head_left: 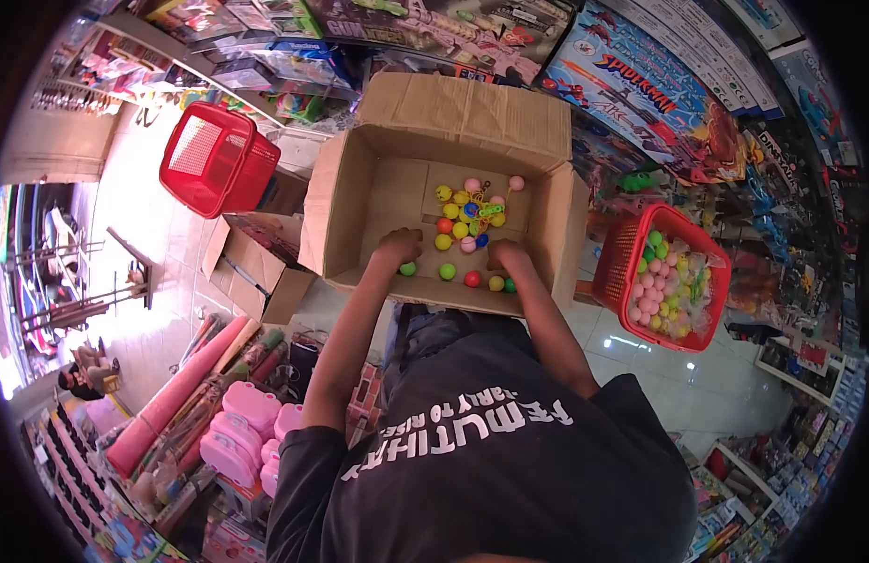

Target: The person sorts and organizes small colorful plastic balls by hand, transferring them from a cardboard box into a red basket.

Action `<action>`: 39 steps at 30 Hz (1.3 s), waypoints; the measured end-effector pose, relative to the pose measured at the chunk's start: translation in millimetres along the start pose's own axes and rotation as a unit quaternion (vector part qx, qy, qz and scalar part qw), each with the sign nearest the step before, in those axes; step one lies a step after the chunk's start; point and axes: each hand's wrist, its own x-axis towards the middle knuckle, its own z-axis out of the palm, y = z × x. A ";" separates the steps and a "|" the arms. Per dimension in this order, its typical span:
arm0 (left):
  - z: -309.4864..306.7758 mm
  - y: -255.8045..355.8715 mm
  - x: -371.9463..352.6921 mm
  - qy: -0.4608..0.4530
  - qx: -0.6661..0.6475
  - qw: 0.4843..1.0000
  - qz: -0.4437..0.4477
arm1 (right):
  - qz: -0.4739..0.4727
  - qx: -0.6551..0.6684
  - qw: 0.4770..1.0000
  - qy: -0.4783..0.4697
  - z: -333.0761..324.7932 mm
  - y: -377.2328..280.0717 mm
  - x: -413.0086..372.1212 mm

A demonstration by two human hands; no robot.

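- Left hand (400,246) and right hand (506,254): apart, inside the cardboard box (463,105); grip — not discernible.
- Box walls (353,202) probably keep the loose colored balls (468,245) from rolling away.

I can drop in through the open top of the cardboard box (388,192), where bare bottom shows beyond the left hand (400,246). Its side walls block me sideways, balls (451,212) crowd the middle, and only a narrow gap separates it from the right-hand red basket (613,258).
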 end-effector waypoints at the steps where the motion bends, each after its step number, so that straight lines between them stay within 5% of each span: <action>1: -4.2 -2.6 5.6 -0.005 0.003 1.000 0.004 | -0.001 0.004 1.000 -0.018 -2.5 -0.7 -4.4; 9: 3.8 -7.5 28.2 -0.119 0.090 0.988 0.039 | 0.025 0.005 0.999 -0.025 28.2 22.4 24.8; 16: -5.4 14.4 14.5 -0.039 0.171 0.984 0.015 | 0.032 0.076 0.997 -0.001 -0.3 9.1 -3.2; 20: -15.0 17.5 16.4 -0.133 -0.073 0.987 0.048 | -0.070 0.230 0.970 -0.023 -12.6 7.9 -16.1; 22: -26.1 32.2 9.0 -0.185 -0.172 0.967 0.046 | -0.133 0.453 0.879 -0.068 -10.4 2.2 -15.2; 24: -30.2 47.2 -4.2 -0.265 -0.445 0.853 -0.059 | -0.156 0.447 0.879 -0.054 -14.0 -9.6 -9.9; 27: -23.5 47.4 -5.4 -0.239 -0.475 0.847 0.012 | -0.190 0.454 0.869 -0.042 -17.3 -23.7 -7.9; 31: -12.1 23.5 9.9 -0.236 -0.471 0.850 -0.014 | -0.187 0.508 0.840 -0.047 -11.3 -24.0 -4.2; 32: -9.3 14.4 15.4 -0.218 -0.436 0.873 -0.020 | -0.187 0.507 0.840 -0.047 -9.3 -21.6 0.8; 34: -8.8 4.4 20.0 -0.199 -0.403 0.893 -0.026 | -0.107 0.079 0.991 0.034 -3.4 -14.5 10.7; 39: -8.2 -0.4 19.7 -0.102 -0.326 0.935 -0.090 | -0.087 0.076 0.993 0.010 5.1 -6.3 11.0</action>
